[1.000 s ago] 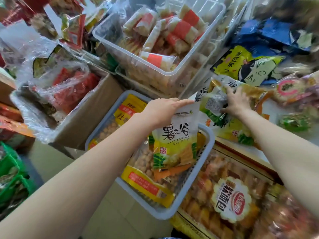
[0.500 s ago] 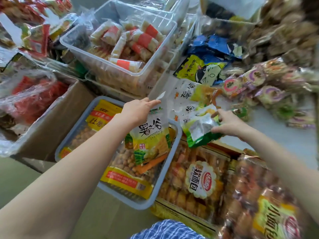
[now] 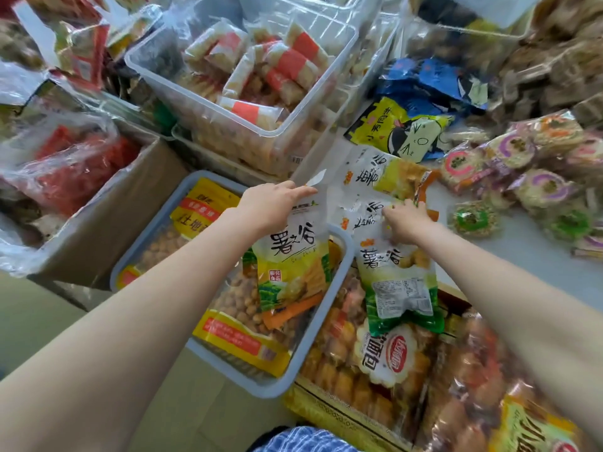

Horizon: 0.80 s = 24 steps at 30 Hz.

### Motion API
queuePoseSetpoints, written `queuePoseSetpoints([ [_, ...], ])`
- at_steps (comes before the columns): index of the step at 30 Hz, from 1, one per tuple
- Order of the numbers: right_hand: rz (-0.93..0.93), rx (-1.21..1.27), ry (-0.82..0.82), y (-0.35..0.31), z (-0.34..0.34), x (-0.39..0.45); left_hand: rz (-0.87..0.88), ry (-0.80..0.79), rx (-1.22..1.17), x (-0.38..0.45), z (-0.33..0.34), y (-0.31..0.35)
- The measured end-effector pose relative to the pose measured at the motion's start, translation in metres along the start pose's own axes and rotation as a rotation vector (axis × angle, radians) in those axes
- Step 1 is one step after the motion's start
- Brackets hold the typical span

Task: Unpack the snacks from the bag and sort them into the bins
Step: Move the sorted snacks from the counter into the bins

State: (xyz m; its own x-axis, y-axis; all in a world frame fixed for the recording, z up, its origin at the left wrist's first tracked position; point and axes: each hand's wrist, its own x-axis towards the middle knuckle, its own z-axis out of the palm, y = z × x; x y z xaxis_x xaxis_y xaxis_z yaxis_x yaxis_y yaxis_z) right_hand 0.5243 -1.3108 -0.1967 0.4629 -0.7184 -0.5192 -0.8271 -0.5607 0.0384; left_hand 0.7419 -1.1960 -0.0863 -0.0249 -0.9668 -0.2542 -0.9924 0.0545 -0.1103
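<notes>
Fingers of the left hand [image 3: 273, 203] pinch a yellow-green snack packet [image 3: 293, 262] hanging over the grey bin [image 3: 339, 282], while the right hand [image 3: 408, 220] grips a second packet [image 3: 401, 285] beside it, so both should be lowered flat inside.

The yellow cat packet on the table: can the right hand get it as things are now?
Probably not at once. The right hand already grips a green snack packet. The yellow cat packet lies uncovered just beyond it, so once freed it should reach.

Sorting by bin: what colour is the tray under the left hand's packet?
Grey-blue tray, seen in the head view.
</notes>
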Motion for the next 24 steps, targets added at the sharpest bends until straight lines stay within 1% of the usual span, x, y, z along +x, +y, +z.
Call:
queuePoseSetpoints([
  [2, -0.029, 0.020, 0.012, -0.001, -0.013, 0.010, -0.006, -0.008, -0.003, 0.006, 0.001, -0.004],
  [3, -0.042, 0.023, 0.044, 0.000, -0.023, 0.013, -0.006, -0.010, -0.008, 0.007, 0.001, -0.005],
  [5, -0.111, -0.057, 0.143, -0.003, -0.044, 0.031, -0.020, -0.011, -0.020, 0.010, 0.003, -0.010],
  [6, -0.165, -0.135, 0.167, -0.006, -0.051, 0.043, -0.024, -0.008, -0.022, 0.011, 0.004, -0.012],
  [8, -0.287, -0.300, 0.109, -0.017, -0.054, 0.064, -0.029, -0.012, -0.022, 0.011, 0.007, -0.018],
  [10, -0.347, -0.372, 0.012, -0.027, -0.046, 0.082, -0.038, -0.011, -0.027, 0.011, 0.011, -0.022],
  [12, -0.361, -0.382, -0.065, -0.031, -0.035, 0.091, -0.038, -0.002, -0.038, 0.012, 0.013, -0.023],
  [14, -0.351, -0.353, -0.072, -0.028, -0.028, 0.094, -0.041, 0.005, -0.036, 0.016, 0.016, -0.022],
  [19, -0.305, -0.386, -0.017, -0.027, -0.027, 0.096, -0.055, -0.007, -0.026, 0.022, 0.019, -0.021],
  [24, -0.249, -0.188, 0.084, -0.016, -0.027, 0.087, -0.058, -0.032, -0.033, 0.018, 0.016, -0.022],
])
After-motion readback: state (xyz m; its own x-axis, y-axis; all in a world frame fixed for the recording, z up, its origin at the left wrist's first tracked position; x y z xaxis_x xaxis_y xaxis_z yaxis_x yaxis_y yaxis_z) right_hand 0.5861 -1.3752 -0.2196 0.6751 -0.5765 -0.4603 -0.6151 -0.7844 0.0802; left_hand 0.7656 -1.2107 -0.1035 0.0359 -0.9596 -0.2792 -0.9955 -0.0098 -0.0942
